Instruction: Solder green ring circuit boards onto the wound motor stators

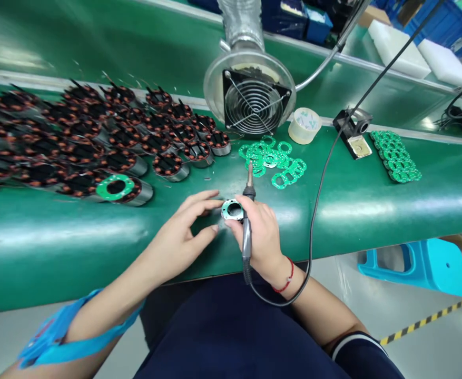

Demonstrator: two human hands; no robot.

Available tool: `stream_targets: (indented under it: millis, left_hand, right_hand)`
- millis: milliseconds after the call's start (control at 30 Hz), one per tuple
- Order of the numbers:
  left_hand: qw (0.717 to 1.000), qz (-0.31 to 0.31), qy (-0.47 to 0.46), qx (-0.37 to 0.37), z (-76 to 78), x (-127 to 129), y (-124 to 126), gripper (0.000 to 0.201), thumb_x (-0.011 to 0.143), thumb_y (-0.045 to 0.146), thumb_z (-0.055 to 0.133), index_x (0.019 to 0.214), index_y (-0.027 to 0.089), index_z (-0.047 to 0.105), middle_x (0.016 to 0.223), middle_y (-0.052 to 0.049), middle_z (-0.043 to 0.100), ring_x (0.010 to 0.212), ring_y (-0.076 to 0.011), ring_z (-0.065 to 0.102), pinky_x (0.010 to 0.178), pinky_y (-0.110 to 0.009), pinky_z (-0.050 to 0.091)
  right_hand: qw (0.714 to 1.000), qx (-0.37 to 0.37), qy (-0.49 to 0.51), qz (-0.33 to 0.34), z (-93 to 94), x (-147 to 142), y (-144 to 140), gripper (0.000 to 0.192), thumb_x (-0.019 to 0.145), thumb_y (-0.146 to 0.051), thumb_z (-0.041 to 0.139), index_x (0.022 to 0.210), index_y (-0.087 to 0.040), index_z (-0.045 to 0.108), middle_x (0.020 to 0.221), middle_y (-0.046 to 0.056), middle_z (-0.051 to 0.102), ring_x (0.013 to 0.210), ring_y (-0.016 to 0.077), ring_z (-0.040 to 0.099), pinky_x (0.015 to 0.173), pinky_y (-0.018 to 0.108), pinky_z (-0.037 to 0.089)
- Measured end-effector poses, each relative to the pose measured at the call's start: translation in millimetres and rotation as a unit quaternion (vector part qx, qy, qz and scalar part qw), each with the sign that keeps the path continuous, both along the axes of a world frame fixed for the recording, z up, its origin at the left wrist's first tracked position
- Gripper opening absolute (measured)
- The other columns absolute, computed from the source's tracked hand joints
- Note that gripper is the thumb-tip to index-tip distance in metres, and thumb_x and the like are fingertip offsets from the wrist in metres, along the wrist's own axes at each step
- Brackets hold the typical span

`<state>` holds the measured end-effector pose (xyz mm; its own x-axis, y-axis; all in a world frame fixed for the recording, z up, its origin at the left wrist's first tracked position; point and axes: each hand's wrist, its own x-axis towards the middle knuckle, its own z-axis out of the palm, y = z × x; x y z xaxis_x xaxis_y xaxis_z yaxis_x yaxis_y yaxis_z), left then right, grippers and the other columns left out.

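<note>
My right hand point(263, 231) grips a soldering iron point(248, 210), its tip pointing away from me, and its fingers also pinch a small motor stator topped with a green ring board point(233, 209). My left hand point(183, 231) is open beside that stator on the left, fingertips touching or nearly touching it. Just left lies another stator with a green ring board point(122, 188) on top. A loose pile of green ring boards point(272, 158) lies beyond the iron's tip.
Several copper-wound stators point(76, 137) fill the left of the green bench point(373, 210). A fume extraction fan point(254, 102), tape roll point(304, 125), iron stand point(353, 137) and a second stack of green boards point(395, 155) stand behind. A blue stool point(420, 263) is at right.
</note>
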<state>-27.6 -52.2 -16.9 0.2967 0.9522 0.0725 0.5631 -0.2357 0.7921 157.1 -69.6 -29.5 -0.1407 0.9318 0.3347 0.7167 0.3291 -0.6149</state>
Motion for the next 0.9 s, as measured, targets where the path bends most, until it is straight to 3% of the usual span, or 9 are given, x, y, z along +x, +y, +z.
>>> stream_targets:
  millis: [67,133,200,267,433,567,700,800,900]
  left_hand:
    - [0.997,-0.051,0.036,0.046,-1.6,6,7,0.06,0.095,0.037,0.058,0.151,0.018,0.049,0.163,-0.017,0.047,0.148,-0.0337,0.05,0.118,-0.054,0.05]
    - [0.987,-0.102,0.086,0.089,-3.6,17,11,0.064,0.097,0.034,0.057,0.156,0.015,0.043,0.155,-0.02,0.054,0.139,-0.0348,0.056,0.111,-0.054,0.054]
    - [0.972,-0.126,0.152,0.129,-5.0,23,13,0.05,0.099,0.031,0.053,0.147,0.016,0.054,0.134,-0.019,0.066,0.122,-0.034,0.065,0.1,-0.053,0.058]
    - [0.955,-0.102,0.216,0.177,-4.6,16,13,0.036,0.101,0.031,0.053,0.132,0.019,0.066,0.12,-0.017,0.07,0.111,-0.0342,0.066,0.093,-0.053,0.059]
    - [0.928,0.043,0.297,0.219,3.0,-54,19,0.02,0.096,0.036,0.062,0.109,0.023,0.07,0.14,-0.016,0.062,0.143,-0.0492,0.045,0.114,-0.077,0.04]
    - [0.945,0.051,0.275,0.168,2.5,-90,18,0.022,0.093,0.041,0.064,0.107,0.024,0.067,0.134,-0.015,0.065,0.145,-0.0487,0.046,0.12,-0.074,0.037]
    - [0.943,0.068,0.261,0.196,-9.9,-104,-13,0.024,0.089,0.044,0.066,0.106,0.026,0.067,0.122,-0.015,0.07,0.134,-0.046,0.057,0.117,-0.07,0.04]
    - [0.94,0.073,0.277,0.185,-18.3,-129,-37,0.027,0.088,0.042,0.069,0.111,0.028,0.068,0.128,-0.015,0.069,0.135,-0.0473,0.057,0.113,-0.07,0.042]
    - [0.931,0.14,0.299,0.158,-18.2,-167,-41,0.031,0.087,0.045,0.07,0.111,0.026,0.067,0.132,-0.015,0.066,0.138,-0.0514,0.054,0.112,-0.072,0.042]
  right_hand:
    - [0.999,0.028,0.027,-0.002,-2.3,2,0,0.04,0.105,-0.036,0.059,0.141,-0.02,0.06,0.12,0.01,0.078,0.109,0.0233,0.073,0.095,0.038,0.058]
    - [0.997,0.056,0.058,-0.016,-2.8,6,-1,0.042,0.104,-0.036,0.059,0.143,-0.02,0.057,0.126,0.011,0.077,0.115,0.0233,0.073,0.1,0.039,0.059]
    - [0.994,0.073,0.076,-0.037,-1.8,11,-2,0.042,0.104,-0.033,0.058,0.144,-0.02,0.055,0.127,0.012,0.076,0.116,0.0235,0.073,0.1,0.04,0.06]
    - [0.993,0.079,0.078,-0.05,0.1,15,-3,0.038,0.104,-0.028,0.055,0.141,-0.019,0.057,0.122,0.012,0.077,0.112,0.0232,0.075,0.097,0.04,0.061]
    - [0.992,0.096,0.074,-0.03,4.7,16,-4,0.034,0.103,-0.023,0.054,0.136,-0.021,0.06,0.114,0.01,0.078,0.104,0.0225,0.076,0.09,0.039,0.063]
    - [0.991,0.107,0.073,-0.029,5.6,15,-3,0.032,0.102,-0.021,0.055,0.134,-0.022,0.062,0.112,0.009,0.079,0.103,0.0223,0.076,0.088,0.039,0.063]
    - [0.992,0.103,0.068,-0.039,4.5,17,-2,0.03,0.102,-0.021,0.055,0.131,-0.022,0.063,0.111,0.01,0.08,0.103,0.0229,0.077,0.087,0.039,0.064]
    - [0.991,0.113,0.064,-0.036,4.1,17,0,0.029,0.102,-0.02,0.056,0.131,-0.021,0.062,0.11,0.01,0.08,0.099,0.0227,0.078,0.084,0.039,0.064]
    - [0.99,0.124,0.066,-0.024,4.5,17,0,0.03,0.102,-0.019,0.056,0.131,-0.021,0.062,0.109,0.01,0.08,0.098,0.0223,0.078,0.084,0.038,0.064]
